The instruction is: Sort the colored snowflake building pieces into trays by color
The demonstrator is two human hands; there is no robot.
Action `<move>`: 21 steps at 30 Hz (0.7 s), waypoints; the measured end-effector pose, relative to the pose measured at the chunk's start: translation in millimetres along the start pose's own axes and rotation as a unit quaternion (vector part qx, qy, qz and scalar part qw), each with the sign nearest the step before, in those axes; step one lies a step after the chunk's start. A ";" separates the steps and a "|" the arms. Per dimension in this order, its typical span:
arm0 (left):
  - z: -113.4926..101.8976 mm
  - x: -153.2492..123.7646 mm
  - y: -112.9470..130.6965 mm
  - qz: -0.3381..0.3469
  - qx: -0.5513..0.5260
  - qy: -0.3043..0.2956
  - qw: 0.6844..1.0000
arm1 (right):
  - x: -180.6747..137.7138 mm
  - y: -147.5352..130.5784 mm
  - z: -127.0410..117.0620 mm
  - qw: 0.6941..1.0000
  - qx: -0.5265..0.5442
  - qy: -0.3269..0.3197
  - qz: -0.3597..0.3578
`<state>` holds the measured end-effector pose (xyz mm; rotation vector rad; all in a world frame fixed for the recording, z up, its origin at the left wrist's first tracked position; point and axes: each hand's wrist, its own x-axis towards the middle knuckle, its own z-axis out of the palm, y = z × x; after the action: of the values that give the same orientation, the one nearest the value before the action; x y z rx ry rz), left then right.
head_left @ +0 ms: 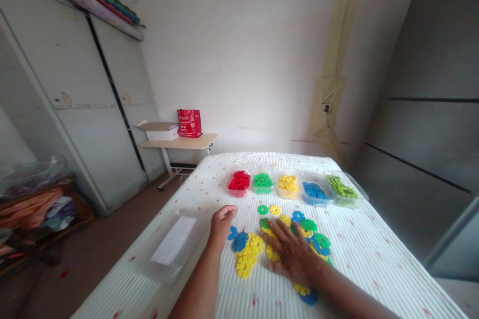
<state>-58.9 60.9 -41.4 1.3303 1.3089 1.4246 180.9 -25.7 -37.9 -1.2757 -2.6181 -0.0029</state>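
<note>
My right hand (294, 251) lies flat with fingers spread on a loose pile of notched plastic discs in yellow, green and blue. Among them are a green disc (309, 225) and a blue disc (298, 216). My left hand (223, 219) is closed, thumb against the curled fingers; what it may hold is hidden. Just below it lie blue discs (240, 241) and a cluster of yellow discs (245, 261). Beyond both hands, a single green disc (263, 210) sits beside a single yellow disc (275, 210).
Clear tubs stand in a row across the quilted cover: red pieces (239, 182), green pieces (263, 182), yellow pieces (288, 184), blue pieces (315, 192) and light green pieces (341, 188). At left lies a clear plastic lid (144, 264) with a white paper (174, 240).
</note>
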 end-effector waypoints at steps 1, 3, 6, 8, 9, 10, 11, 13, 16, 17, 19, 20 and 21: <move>0.1 0.2 -0.3 0.001 0.003 0.000 1.000 | -3.7 3.0 -0.1 1.000 -0.003 0.007 0.005; 0.4 0.4 -1.2 0.002 0.008 0.000 1.000 | -9.5 7.9 -0.5 1.000 -0.007 0.018 0.017; 0.5 0.8 -2.8 0.003 0.013 -0.004 1.000 | -13.9 11.0 -2.0 0.999 -0.010 0.021 0.036; 0.1 1.2 -3.7 0.004 0.015 -0.008 1.000 | -14.4 10.5 -3.9 0.999 -0.012 0.021 0.049; -0.1 1.5 -4.1 0.004 0.015 -0.010 1.000 | -14.2 9.7 -5.1 0.998 -0.012 0.019 0.053; -0.4 1.8 -4.4 0.005 0.016 -0.012 1.000 | -13.8 8.7 -6.5 0.998 -0.012 0.015 0.055; -0.7 2.2 -4.8 0.005 0.016 -0.014 1.000 | -13.2 7.5 -7.9 0.998 -0.010 0.008 0.056; -1.2 2.9 -5.6 0.005 0.017 -0.016 1.000 | -11.8 4.9 -10.0 0.998 -0.003 -0.009 0.057; -1.2 3.5 -6.5 0.006 0.019 -0.018 1.000 | -8.4 0.8 -10.5 0.998 0.009 -0.024 0.053; -1.1 3.5 -6.5 0.006 0.022 -0.017 1.000 | -6.9 -0.6 -10.3 0.998 0.013 -0.025 0.050; -1.1 3.4 -6.3 0.007 0.028 -0.016 0.999 | -3.3 -3.2 -10.9 0.998 0.024 -0.027 0.043; -1.1 3.3 -6.0 0.008 0.032 -0.015 0.999 | -1.5 -4.4 -12.4 0.998 0.032 -0.029 0.041; -1.3 3.2 -5.7 0.008 0.035 -0.014 0.999 | 0.3 -5.4 -14.9 0.998 0.043 -0.035 0.039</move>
<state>-61.2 64.8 -46.2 1.4047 1.3434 1.3770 179.6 -30.4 -22.8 -1.3697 -2.5934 0.1672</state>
